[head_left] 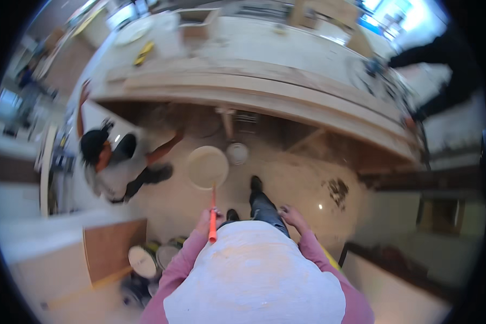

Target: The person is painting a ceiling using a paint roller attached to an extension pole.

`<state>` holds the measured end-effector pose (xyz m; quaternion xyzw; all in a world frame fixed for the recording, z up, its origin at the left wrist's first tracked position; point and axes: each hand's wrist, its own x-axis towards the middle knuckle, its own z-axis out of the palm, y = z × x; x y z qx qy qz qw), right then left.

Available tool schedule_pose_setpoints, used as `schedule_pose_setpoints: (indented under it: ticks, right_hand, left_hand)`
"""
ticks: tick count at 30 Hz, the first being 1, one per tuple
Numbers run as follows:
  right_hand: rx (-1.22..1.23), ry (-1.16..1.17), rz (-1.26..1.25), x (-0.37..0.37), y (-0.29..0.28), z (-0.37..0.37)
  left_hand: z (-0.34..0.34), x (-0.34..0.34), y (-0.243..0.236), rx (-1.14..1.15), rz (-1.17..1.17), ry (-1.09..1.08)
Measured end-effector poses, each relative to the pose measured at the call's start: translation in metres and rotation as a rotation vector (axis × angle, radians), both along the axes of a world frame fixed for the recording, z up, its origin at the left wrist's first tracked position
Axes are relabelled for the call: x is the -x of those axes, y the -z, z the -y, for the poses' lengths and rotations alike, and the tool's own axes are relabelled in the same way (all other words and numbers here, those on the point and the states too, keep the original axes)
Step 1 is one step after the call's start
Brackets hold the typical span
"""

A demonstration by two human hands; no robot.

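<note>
My left hand [204,220] grips the orange handle [213,225] of a tool whose thin shaft runs up to a round, pale disc [207,167] hanging over the floor. My right hand [291,215] is by my right thigh with its fingers loosely curled and nothing visible in it. Below me I see my pink sleeves, white front and one dark shoe [256,183] stepping forward.
A person [121,162] crouches on the floor to my left. A long wooden workbench [264,89] curves across ahead, a small white bucket [237,153] under it. Buckets and cans [146,260] stand at my lower left. A dark stain [337,190] marks the floor on my right.
</note>
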<state>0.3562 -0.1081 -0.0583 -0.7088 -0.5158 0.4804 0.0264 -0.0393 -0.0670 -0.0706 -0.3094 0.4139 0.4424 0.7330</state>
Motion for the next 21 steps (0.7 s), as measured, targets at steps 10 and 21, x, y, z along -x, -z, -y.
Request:
schedule_pose_setpoints:
  ticks: [10,21]
  right_hand:
    - [-0.372,-0.266,-0.005,-0.061,-0.032,-0.211]
    - [-0.513,-0.672,-0.234,0.029,-0.091,-0.347]
  left_hand:
    - [-0.073,-0.045,-0.015,-0.021,-0.015,-0.332]
    - [-0.084,-0.067,-0.017,0.038,0.239,-0.593]
